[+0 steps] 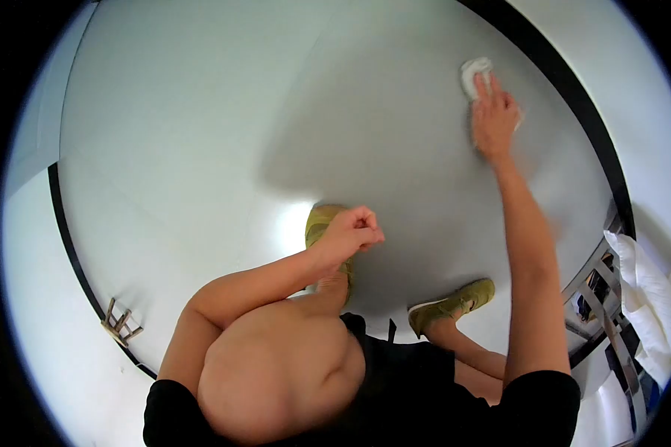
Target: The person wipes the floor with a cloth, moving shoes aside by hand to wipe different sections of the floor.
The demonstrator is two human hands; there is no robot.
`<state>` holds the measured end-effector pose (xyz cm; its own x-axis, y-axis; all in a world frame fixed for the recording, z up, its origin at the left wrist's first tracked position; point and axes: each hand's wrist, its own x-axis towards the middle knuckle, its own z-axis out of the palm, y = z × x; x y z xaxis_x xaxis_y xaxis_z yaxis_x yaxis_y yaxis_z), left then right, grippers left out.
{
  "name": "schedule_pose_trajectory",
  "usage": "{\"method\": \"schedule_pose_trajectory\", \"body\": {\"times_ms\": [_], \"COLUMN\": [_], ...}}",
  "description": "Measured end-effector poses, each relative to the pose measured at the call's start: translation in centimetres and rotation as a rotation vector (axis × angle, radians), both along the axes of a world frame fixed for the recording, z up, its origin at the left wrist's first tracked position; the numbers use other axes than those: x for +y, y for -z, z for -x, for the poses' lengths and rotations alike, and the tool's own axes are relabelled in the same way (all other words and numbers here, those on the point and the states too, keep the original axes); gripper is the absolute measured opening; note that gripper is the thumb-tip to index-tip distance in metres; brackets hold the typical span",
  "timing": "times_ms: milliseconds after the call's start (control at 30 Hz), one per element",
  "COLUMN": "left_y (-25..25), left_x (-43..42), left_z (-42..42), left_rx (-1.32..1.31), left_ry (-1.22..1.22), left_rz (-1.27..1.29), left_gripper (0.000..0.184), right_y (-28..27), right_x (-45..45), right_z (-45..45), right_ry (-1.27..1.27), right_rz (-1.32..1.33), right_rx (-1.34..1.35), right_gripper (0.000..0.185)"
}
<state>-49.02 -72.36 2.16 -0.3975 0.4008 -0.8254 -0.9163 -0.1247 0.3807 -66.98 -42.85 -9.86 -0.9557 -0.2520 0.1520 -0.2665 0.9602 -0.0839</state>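
Note:
My right hand (495,118) presses a white cloth (475,71) against the pale grey floor (179,112), near the dark skirting on the right. The cloth shows past the fingertips and a little at the side of the palm. My left hand (352,232) hangs over my bent knee with its fingers curled in, above a green shoe (322,217). Whether anything lies inside those curled fingers is hidden. The other green shoe (454,305) stands on the floor to the right.
A black skirting strip (566,82) runs along the white wall at the right. At lower right stands a metal-framed rack (600,298) with white fabric (648,298) over it. A small wooden rack-like object (121,324) is by the left wall.

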Motion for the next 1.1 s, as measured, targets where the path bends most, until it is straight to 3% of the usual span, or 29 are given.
{"method": "schedule_pose_trajectory", "body": {"times_ms": [133, 200, 367, 467, 600, 667, 833, 1033, 1100], "left_y": [0.4, 0.1, -0.6, -0.7, -0.3, -0.2, 1.3, 4.9, 5.9], "left_x": [1.0, 1.5, 1.9, 1.3, 1.0, 1.5, 3.1, 4.1, 3.9], "left_z": [-0.1, 0.3, 0.6, 0.9, 1.0, 1.3, 2.1, -0.1, -2.2], "left_rx": [0.0, 0.003, 0.07, 0.056, 0.008, -0.059, -0.219, -0.232, -0.062], "left_ry": [0.06, 0.059, -0.047, -0.061, -0.06, -0.054, 0.097, 0.554, 0.853], "left_rz": [-0.014, -0.034, 0.0, 0.019, 0.021, 0.0, -0.054, -0.106, -0.3], "left_gripper": [0.014, 0.015, 0.015, 0.014, 0.013, 0.013, 0.013, 0.014, 0.012], "right_y": [-1.9, -3.4, -3.4, -1.0, -2.3, -1.1, -1.2, -1.8, -3.1], "right_x": [-6.6, -11.3, -15.9, -14.4, -6.9, -1.1, 7.2, -0.5, -5.5], "right_z": [-7.0, -9.9, -14.4, -12.2, -5.7, -3.7, -6.9, -13.2, -14.2], "right_ry": [0.022, -0.09, -0.563, -0.694, -0.386, -0.252, 0.112, 0.563, 0.471], "right_rz": [0.1, 0.142, 0.503, 0.419, 0.133, 0.06, 0.083, 0.13, 0.206], "right_rx": [-0.159, -0.307, -0.243, -0.169, -0.225, -0.089, -0.141, -0.212, -0.359], "right_gripper": [0.055, 0.055, 0.052, 0.053, 0.052, 0.052, 0.053, 0.057, 0.059]}}
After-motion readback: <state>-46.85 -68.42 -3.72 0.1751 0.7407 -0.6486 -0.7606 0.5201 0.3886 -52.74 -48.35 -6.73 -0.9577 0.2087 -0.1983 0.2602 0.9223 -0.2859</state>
